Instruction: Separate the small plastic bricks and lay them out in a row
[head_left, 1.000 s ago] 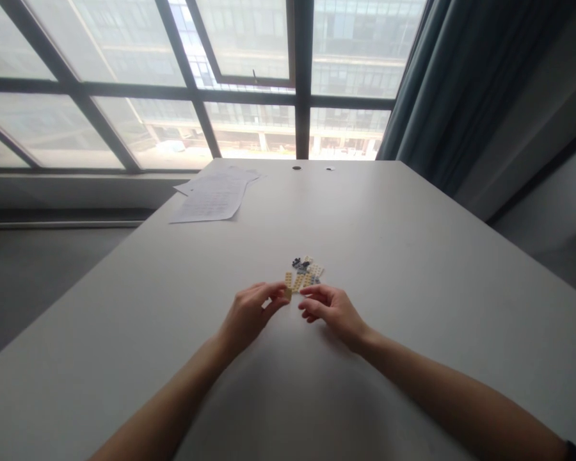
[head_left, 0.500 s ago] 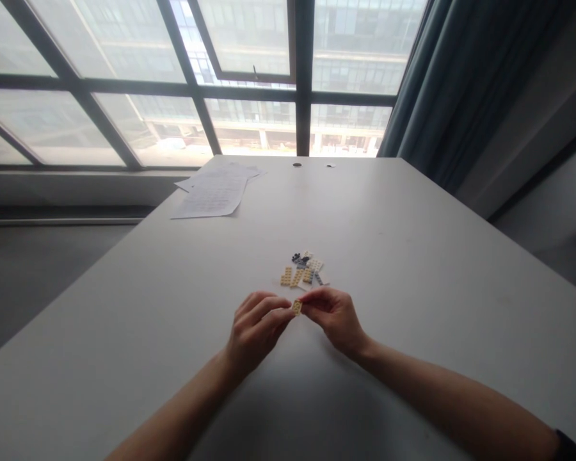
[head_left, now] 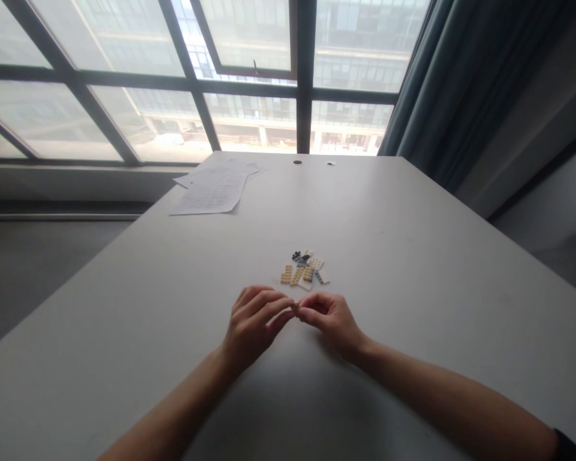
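Note:
Between my fingertips is a small tan building brick [head_left: 295,307], mostly covered by the fingers. My left hand [head_left: 256,319] pinches it from the left with thumb and fingers. From the other side, my right hand [head_left: 332,320] grips it between thumb and forefinger. Just beyond the hands lies a loose group of building bricks: yellow studded plates [head_left: 296,276], white plates [head_left: 317,263], a black piece [head_left: 296,255] and grey-blue pieces [head_left: 319,277]. A flat white tile [head_left: 305,286] lies nearest the fingers.
The white table [head_left: 173,307] stretches towards a large window. Printed papers [head_left: 211,192] lie at its far left. Two round holes, one a dark hole [head_left: 297,162], sit near the far edge. A blue-grey curtain [head_left: 441,96] hangs at the right.
The tan brick has been turned, so its studded face shows much less. My fingertips have closed further over it, and my right hand sits slightly lower.

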### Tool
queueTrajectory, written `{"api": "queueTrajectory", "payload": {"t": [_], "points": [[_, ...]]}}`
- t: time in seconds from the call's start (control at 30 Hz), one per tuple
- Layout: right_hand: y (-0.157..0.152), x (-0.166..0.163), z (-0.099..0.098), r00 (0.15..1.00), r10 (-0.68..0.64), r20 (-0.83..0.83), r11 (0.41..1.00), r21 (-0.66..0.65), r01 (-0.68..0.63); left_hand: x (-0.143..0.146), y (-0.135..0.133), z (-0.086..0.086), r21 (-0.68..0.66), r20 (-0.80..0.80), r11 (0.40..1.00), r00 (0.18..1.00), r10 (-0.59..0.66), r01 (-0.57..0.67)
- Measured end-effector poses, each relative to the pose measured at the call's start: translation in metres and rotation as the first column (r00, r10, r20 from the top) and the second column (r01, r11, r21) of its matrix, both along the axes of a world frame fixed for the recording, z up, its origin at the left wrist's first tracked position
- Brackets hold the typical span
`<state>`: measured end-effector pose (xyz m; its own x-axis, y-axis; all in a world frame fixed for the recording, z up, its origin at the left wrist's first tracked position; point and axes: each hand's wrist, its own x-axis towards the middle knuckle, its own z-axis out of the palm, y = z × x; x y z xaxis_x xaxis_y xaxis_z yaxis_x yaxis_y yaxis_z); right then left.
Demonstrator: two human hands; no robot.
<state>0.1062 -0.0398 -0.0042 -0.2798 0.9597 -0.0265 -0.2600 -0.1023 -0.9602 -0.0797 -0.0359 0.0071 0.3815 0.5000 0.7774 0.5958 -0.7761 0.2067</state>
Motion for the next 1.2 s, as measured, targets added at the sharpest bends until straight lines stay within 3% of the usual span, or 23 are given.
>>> {"api": "queueTrajectory", "payload": {"t": [0.1,0.27,0.5,0.73,1.03,1.2], "points": [[-0.0014,-0.0019,-0.0012,0.997,0.006,-0.071,0.995,-0.1,-0.014,0.0002,-0.0002,0.001,-0.001,-0.02,1.0,1.0,0.01,-0.01],[-0.0033,-0.0027,-0.0009,0.989,0.03,-0.148,0.986,-0.156,-0.053,0.0038,-0.0026,0.0029,0.021,-0.009,0.999,1.0,0.03,-0.03],[-0.0041,-0.0014,-0.0004,0.955,0.22,-0.199,0.961,-0.122,-0.246,0.0047,-0.0022,0.0024,-0.017,0.047,1.0,0.999,0.023,-0.022],[-0.0051,-0.003,-0.0011,0.982,0.136,-0.131,0.977,-0.147,-0.155,0.006,-0.0043,0.0017,-0.035,0.033,0.999,0.999,-0.003,0.004],[-0.006,-0.0023,0.0041,0.999,0.007,-0.036,1.0,-0.018,-0.008,0.005,-0.004,0.0017,-0.05,0.054,0.999,0.998,0.02,-0.017],[-0.0051,-0.0039,0.002,0.974,0.148,-0.173,0.984,-0.067,-0.162,0.0053,-0.0046,0.0003,-0.087,0.074,0.996,0.997,-0.007,0.013]]}}
